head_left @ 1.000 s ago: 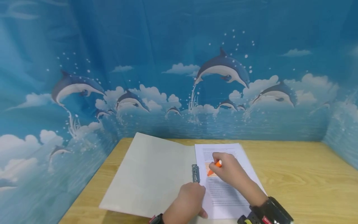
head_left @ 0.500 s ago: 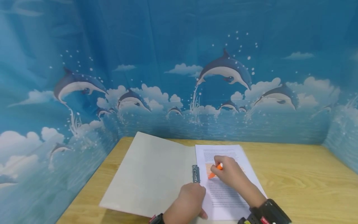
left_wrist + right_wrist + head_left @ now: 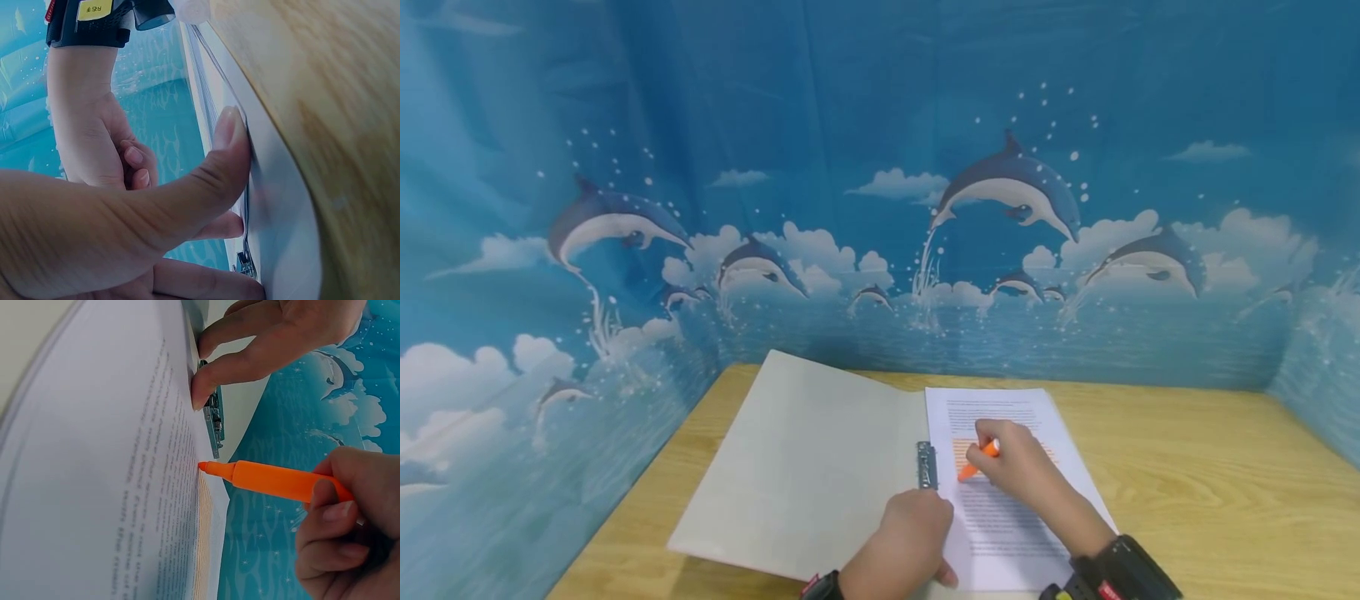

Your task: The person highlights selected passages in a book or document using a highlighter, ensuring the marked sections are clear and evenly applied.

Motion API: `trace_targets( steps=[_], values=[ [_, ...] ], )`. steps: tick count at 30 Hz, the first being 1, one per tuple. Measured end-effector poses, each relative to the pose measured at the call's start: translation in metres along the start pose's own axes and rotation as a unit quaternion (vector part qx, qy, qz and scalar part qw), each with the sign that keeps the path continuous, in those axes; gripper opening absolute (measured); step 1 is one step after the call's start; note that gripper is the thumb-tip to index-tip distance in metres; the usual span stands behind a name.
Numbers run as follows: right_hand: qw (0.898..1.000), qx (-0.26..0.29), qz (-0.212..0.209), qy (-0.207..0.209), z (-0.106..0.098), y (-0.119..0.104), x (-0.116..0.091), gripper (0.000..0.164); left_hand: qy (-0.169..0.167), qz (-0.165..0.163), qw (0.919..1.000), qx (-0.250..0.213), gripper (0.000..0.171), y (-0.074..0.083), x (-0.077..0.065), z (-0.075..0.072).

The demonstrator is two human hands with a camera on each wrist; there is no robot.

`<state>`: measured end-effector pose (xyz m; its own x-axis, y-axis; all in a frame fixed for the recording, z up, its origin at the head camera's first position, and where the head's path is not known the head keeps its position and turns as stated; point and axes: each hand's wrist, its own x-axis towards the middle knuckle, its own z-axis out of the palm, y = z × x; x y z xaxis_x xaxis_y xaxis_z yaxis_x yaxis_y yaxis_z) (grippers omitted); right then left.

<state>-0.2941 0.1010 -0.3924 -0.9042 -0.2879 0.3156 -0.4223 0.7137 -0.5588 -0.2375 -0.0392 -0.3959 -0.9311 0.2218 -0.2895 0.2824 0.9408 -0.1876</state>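
Note:
My right hand (image 3: 1018, 462) grips an orange highlighter (image 3: 275, 481), its tip at the left end of a text line on a printed page (image 3: 1007, 533). Just above the tip runs a band of orange-marked lines (image 3: 204, 544). My left hand (image 3: 910, 533) presses its fingertips (image 3: 201, 400) on the page's left margin, below the metal clip (image 3: 927, 465). Its thumb (image 3: 228, 153) lies outstretched along the lower paper edge. The page sits in the right side of an open pale folder (image 3: 805, 467).
A wood-grain table (image 3: 1217, 483) bears the folder and extends to its right. Behind and at the sides hangs a blue curtain (image 3: 820, 333) printed with dolphins and clouds. Each wrist wears a black strap (image 3: 1123, 571).
My right hand has moved slightly down the page, taking the highlighter tip from the orange band to the line start just below. My left hand stays in place on the margin.

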Motion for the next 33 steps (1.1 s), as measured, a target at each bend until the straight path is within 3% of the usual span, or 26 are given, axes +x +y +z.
trace_targets(
  steps=[9, 33],
  values=[
    [0.999, 0.024, 0.037, -0.012, -0.002, 0.001, 0.000, 0.026, 0.007, 0.000, 1.0000, -0.007, 0.068, 0.000, -0.002, -0.001],
    [0.999, 0.002, 0.039, 0.007, -0.012, 0.009, -0.003, 0.030, -0.012, -0.009, 0.9997, -0.018, 0.067, 0.002, -0.001, -0.001]
  ],
)
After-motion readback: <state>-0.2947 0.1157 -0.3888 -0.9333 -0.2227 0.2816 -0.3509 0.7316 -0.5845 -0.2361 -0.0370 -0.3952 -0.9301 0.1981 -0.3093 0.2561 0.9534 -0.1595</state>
